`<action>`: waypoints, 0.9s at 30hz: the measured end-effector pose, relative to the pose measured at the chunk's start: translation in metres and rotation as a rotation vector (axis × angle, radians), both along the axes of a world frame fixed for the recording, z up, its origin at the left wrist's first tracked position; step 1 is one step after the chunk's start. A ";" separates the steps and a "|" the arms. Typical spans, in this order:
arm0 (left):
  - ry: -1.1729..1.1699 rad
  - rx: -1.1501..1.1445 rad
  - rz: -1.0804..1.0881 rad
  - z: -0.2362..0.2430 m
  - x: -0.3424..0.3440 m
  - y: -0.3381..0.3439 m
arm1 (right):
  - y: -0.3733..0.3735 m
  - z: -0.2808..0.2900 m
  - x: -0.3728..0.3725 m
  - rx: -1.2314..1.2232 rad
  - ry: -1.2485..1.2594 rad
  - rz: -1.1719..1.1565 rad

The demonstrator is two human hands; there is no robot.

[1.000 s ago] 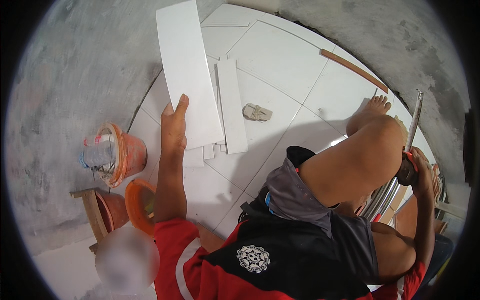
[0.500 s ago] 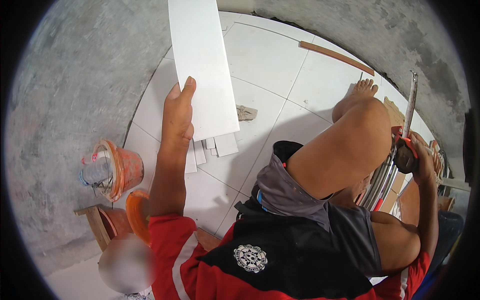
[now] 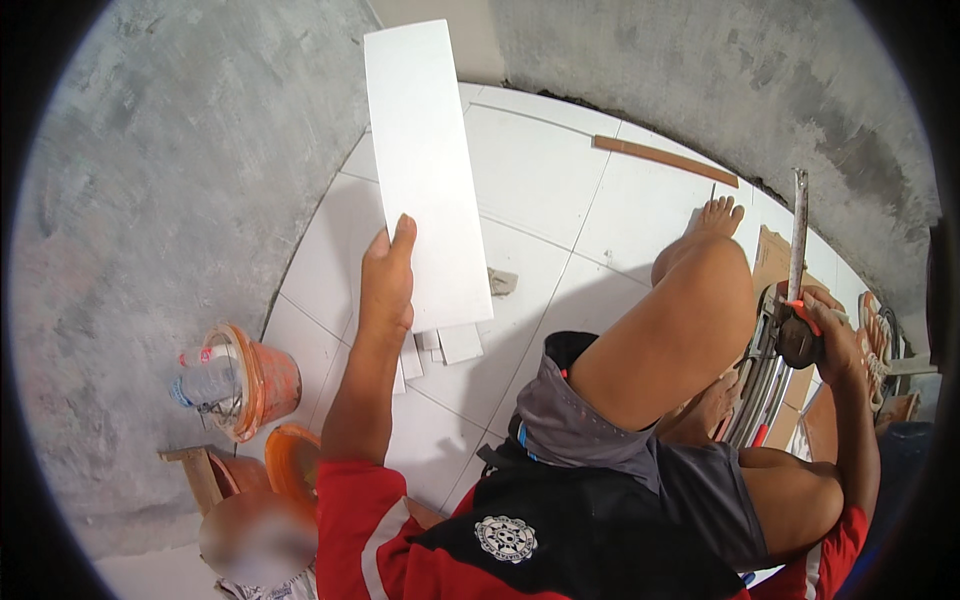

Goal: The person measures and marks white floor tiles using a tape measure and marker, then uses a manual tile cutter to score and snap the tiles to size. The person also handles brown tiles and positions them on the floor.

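Observation:
My left hand (image 3: 388, 285) grips a long white tile strip (image 3: 428, 170) by its near left edge, thumb lying on its face. The strip is raised off the floor with its far end pointing away. At the right, my right hand (image 3: 838, 335) is closed around a dark, red-trimmed tape measure (image 3: 797, 342). Its worn blade (image 3: 798, 230) sticks up out of the case. Beneath the near end of the strip, several cut white tile pieces (image 3: 461, 344) lie on the floor, partly hidden by it.
An orange bucket (image 3: 278, 380) holding a plastic bottle (image 3: 207, 381) stands by the left wall, with an orange basin (image 3: 292, 455) nearer. A brown strip (image 3: 665, 160) lies along the far wall. Metal rails (image 3: 765, 395) and cardboard (image 3: 775, 255) lie at the right. My raised knee (image 3: 700, 310) stands between my hands.
The tile strip and my left hand sit lower and slightly right in the picture, so the strip's far end now shows. My right hand with the tape measure appears slightly lower and further left.

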State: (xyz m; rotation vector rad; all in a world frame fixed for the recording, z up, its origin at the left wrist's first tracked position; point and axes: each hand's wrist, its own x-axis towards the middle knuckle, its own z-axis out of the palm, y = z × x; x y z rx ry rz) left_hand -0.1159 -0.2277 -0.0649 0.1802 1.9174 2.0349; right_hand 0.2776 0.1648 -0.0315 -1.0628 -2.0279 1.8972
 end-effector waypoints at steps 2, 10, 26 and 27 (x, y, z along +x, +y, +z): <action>-0.012 -0.057 0.029 -0.009 -0.003 -0.005 | -0.010 0.005 -0.005 -0.030 0.054 -0.072; -0.014 -0.061 0.041 -0.023 0.009 -0.001 | -0.004 0.005 0.001 -0.063 0.039 -0.047; 0.061 -0.135 -0.004 -0.055 0.009 -0.006 | 0.000 -0.004 0.005 -0.026 0.019 -0.090; 0.073 -0.141 0.003 -0.055 0.010 -0.005 | -0.001 -0.003 0.006 -0.026 0.028 -0.085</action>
